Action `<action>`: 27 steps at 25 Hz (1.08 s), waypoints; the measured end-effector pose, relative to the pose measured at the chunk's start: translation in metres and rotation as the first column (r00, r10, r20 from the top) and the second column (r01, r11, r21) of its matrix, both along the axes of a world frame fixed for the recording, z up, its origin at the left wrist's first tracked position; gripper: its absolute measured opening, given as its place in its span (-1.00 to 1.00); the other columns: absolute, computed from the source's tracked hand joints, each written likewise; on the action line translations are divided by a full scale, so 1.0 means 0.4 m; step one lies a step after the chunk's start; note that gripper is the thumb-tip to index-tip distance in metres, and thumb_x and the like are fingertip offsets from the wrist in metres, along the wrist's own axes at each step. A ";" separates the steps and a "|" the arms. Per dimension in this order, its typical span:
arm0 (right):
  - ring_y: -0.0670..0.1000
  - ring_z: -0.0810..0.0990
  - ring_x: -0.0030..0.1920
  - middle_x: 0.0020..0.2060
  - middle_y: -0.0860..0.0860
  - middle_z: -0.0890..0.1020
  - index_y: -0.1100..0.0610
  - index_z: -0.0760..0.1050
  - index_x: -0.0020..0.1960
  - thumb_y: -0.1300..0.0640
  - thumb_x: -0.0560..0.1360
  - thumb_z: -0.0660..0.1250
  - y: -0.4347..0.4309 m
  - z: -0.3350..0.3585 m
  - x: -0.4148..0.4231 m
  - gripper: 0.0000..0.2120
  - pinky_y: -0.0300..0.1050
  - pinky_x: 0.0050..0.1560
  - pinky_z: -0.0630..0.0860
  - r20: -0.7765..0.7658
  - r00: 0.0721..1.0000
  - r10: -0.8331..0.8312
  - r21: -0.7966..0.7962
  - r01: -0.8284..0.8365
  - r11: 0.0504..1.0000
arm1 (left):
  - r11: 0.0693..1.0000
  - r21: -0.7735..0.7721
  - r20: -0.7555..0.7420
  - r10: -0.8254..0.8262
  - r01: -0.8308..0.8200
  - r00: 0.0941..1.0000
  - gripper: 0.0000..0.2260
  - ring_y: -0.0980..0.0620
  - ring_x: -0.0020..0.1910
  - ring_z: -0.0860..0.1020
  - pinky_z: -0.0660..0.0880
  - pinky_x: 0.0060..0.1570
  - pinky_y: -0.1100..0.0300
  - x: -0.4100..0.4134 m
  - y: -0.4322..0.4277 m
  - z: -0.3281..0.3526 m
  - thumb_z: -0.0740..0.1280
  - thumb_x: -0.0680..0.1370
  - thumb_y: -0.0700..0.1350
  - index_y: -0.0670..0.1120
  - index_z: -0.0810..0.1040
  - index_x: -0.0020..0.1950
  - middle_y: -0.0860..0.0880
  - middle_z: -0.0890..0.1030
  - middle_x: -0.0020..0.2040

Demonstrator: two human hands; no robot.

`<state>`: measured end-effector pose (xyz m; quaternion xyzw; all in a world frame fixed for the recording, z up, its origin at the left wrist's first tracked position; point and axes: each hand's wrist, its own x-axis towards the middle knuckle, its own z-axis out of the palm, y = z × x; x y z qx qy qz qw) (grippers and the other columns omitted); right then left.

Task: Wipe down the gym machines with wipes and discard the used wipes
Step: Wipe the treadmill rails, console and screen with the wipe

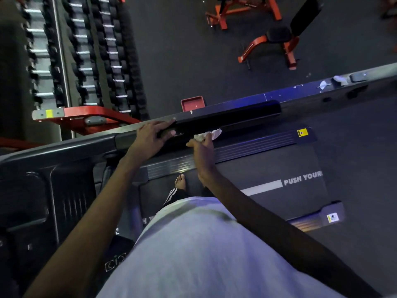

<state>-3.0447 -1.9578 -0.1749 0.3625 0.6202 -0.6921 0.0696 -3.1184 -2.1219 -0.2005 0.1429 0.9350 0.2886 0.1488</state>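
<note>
I stand on a treadmill belt (268,168) and look down at its black padded handrail (232,114), which runs from lower left to upper right. My left hand (151,136) rests on the rail's near end, fingers laid over the top and thumb against the side. Just to its right, my right hand (203,147) pinches a crumpled white wipe (209,134) against the underside of the same rail. Farther along the rail's grey end lie white scraps (338,80) that look like other wipes.
A rack of black dumbbells (86,54) on a red frame stands at the left. Orange benches (277,41) sit on the dark floor beyond the rail. The treadmill's dark console (43,201) is at the lower left. My bare foot (180,181) is on the belt.
</note>
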 end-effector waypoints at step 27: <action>0.29 0.08 0.55 0.56 0.25 0.07 0.33 -0.04 0.58 0.25 0.31 0.27 0.051 -0.044 0.057 -0.09 0.18 0.51 0.18 0.215 0.757 0.617 0.765 -0.523 0.375 | 0.995 -0.101 -0.002 -0.005 0.005 1.000 -0.57 -0.12 0.38 0.42 0.24 0.40 -0.10 0.017 -0.007 -0.011 0.24 0.61 0.17 0.13 0.40 0.47 -0.04 0.49 0.39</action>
